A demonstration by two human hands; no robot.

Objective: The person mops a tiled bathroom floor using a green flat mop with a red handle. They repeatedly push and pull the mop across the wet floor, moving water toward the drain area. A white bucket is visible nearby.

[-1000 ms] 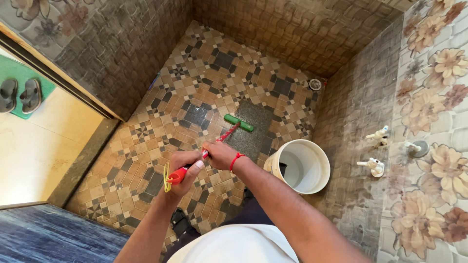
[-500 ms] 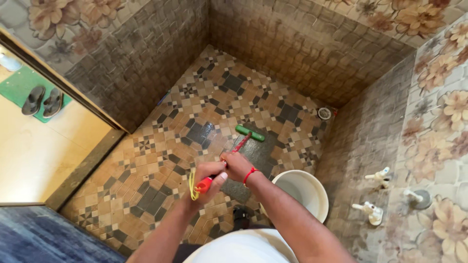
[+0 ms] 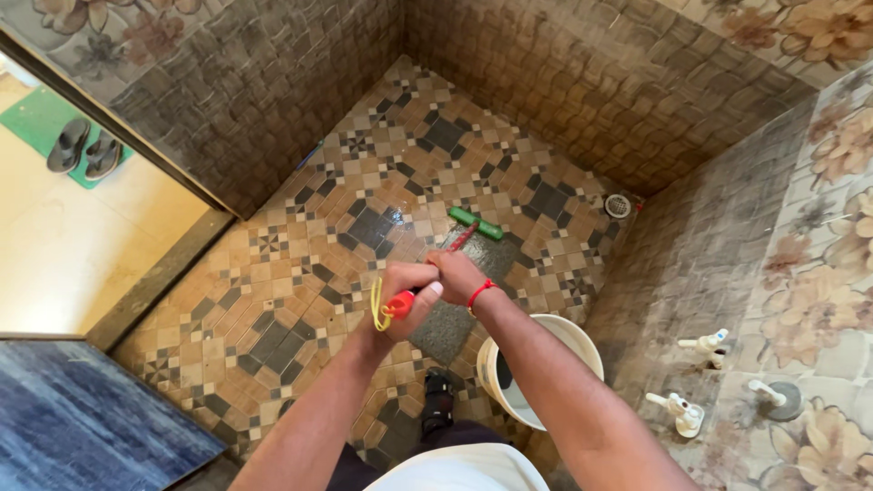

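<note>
A white garment [image 3: 464,468] was seen at the bottom edge, with a sandalled foot [image 3: 437,400] planted on the tiled floor [image 3: 273,273] just beyond it. A white bucket [image 3: 582,341] was stood close beside the foot, partly hidden under the right forearm. Three white taps [image 3: 677,414] were mounted low on the wall past the bucket. The brush [image 3: 459,238] was held in both hands. The left hand [image 3: 400,295] was clenched around the red handle end, where a yellow loop [image 3: 376,306] was hung. The right hand [image 3: 457,273], banded at the wrist with a red thread [image 3: 479,293], was closed on the handle just ahead. The green head [image 3: 476,223] was pressed to a wet dark patch of floor. A round drain [image 3: 617,205] was set in the far corner. A pair of sandals [image 3: 84,150] was laid on a green mat [image 3: 32,123] outside the doorway.
</note>
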